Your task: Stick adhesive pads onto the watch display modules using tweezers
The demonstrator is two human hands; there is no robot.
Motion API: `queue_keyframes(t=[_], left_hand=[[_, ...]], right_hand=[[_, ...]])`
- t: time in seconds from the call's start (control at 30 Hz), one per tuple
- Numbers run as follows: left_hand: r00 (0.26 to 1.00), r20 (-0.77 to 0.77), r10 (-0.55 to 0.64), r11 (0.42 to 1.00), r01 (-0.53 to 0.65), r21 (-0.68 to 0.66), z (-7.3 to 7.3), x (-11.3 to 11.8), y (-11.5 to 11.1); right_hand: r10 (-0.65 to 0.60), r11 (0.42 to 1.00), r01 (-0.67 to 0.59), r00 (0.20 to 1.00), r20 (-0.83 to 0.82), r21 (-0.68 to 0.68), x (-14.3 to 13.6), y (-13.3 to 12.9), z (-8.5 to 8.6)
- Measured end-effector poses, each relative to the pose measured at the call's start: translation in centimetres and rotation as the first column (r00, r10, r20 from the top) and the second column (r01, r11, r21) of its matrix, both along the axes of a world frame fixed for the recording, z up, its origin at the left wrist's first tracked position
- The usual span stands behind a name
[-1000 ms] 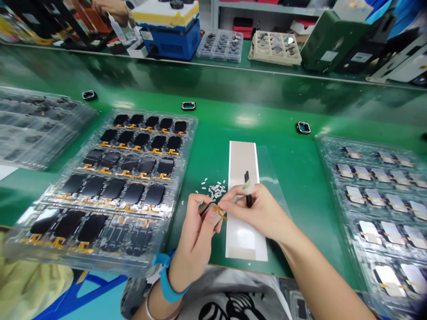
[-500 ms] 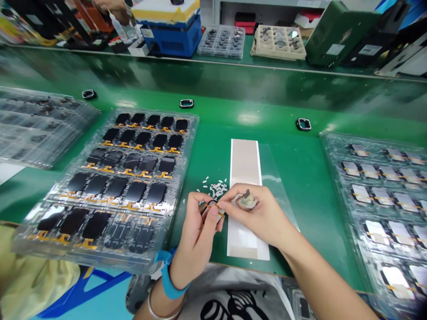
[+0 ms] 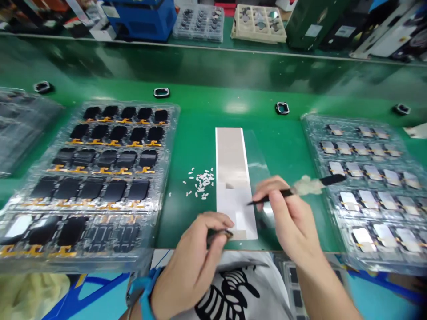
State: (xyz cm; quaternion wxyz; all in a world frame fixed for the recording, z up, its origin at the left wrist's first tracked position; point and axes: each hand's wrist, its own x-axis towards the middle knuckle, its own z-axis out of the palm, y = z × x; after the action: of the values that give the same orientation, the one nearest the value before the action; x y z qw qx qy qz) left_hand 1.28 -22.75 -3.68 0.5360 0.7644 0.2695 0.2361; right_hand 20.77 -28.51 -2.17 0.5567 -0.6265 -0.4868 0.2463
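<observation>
One small dark part (image 3: 227, 233), mostly hidden, left hand (image 3: 196, 262) pinching it; right hand (image 3: 293, 220) gripping a slim pale-wrapped black tool (image 3: 306, 186).

The single view looks from the person's own head, forward and steeply down over the green bench (image 3: 290, 146). It sits near the work: the left hand (image 3: 196, 258) and right hand (image 3: 295, 220) appear large, low in the frame, the shirt front (image 3: 263, 271) below them, the shelf (image 3: 228, 46) across the top.
</observation>
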Motion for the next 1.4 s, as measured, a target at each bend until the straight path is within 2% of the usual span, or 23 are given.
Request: queue_keyframes(t=[0.07,0.13,0.23,0.33,0.47,0.7,0.77,0.87,0.93,1.0,1.03,1.1,1.17,1.3,1.4], left_hand=[[0.979,-0.114,-0.167,0.964,0.186,0.188,0.5,-0.6,-0.7],[0.944,-0.237,-0.231,0.893,0.302,0.333,0.6,-1.0,-1.1],[0.916,-0.349,-0.196,0.795,0.357,0.491,0.3,-1.2,-1.6],[0.908,-0.388,-0.158,0.733,0.371,0.570,0.0,-1.3,-1.9],[0.907,-0.401,-0.129,0.715,0.365,0.596,0.1,-1.1,-2.0],[0.906,-0.400,-0.137,0.747,0.360,0.559,0.2,-0.8,-1.9],[0.907,-0.393,-0.149,0.782,0.351,0.515,0.2,-0.8,-1.7],[0.929,-0.334,-0.156,0.886,0.281,0.369,0.3,-0.6,-1.0],[0.956,-0.265,-0.125,0.962,0.182,0.205,0.2,0.0,-0.3],[0.987,-0.153,-0.051,0.999,0.048,-0.019,0.1,0.9,0.4],[0.995,-0.095,-0.002,0.990,-0.012,-0.143,0.0,1.4,0.7],[0.994,0.012,0.108,0.930,-0.097,-0.354,0.0,2.6,1.0],[0.975,0.074,0.207,0.859,-0.145,-0.491,0.0,3.5,1.1],[0.926,0.164,0.341,0.753,-0.165,-0.637,0.0,4.5,0.9],[0.905,0.240,0.350,0.734,-0.107,-0.670,-0.2,4.6,0.7]], right_hand=[[-0.046,0.999,0.043,0.995,-0.089,-0.033,-0.5,-2.8,-1.3],[-0.074,0.997,0.069,0.990,-0.120,-0.044,-1.2,-5.0,-2.6],[-0.145,0.987,0.139,0.986,-0.080,-0.077,-2.1,-6.7,-4.0],[-0.180,0.979,0.182,0.983,0.023,-0.087,-2.7,-7.0,-4.6],[-0.210,0.972,0.215,0.976,0.060,-0.097,-2.9,-6.9,-4.7],[-0.226,0.965,0.229,0.973,0.041,-0.125,-3.2,-7.0,-4.4],[-0.232,0.967,0.227,0.972,-0.029,-0.118,-3.3,-7.0,-4.3],[-0.266,0.964,0.257,0.933,-0.240,-0.068,-3.2,-6.8,-3.9],[-0.297,0.949,0.315,0.874,-0.384,-0.018,-2.9,-6.5,-3.6],[-0.322,0.922,0.384,0.827,-0.461,0.045,-2.8,-5.7,-3.1],[-0.331,0.908,0.412,0.818,-0.470,0.078,-2.9,-5.2,-2.8],[-0.345,0.882,0.449,0.821,-0.456,0.141,-3.4,-3.8,-2.4],[-0.352,0.863,0.467,0.831,-0.432,0.195,-4.1,-2.4,-2.2],[-0.368,0.848,0.485,0.829,-0.422,0.213,-5.5,-0.2,-2.3],[-0.377,0.848,0.485,0.835,-0.400,0.215,-5.9,0.5,-2.6]])
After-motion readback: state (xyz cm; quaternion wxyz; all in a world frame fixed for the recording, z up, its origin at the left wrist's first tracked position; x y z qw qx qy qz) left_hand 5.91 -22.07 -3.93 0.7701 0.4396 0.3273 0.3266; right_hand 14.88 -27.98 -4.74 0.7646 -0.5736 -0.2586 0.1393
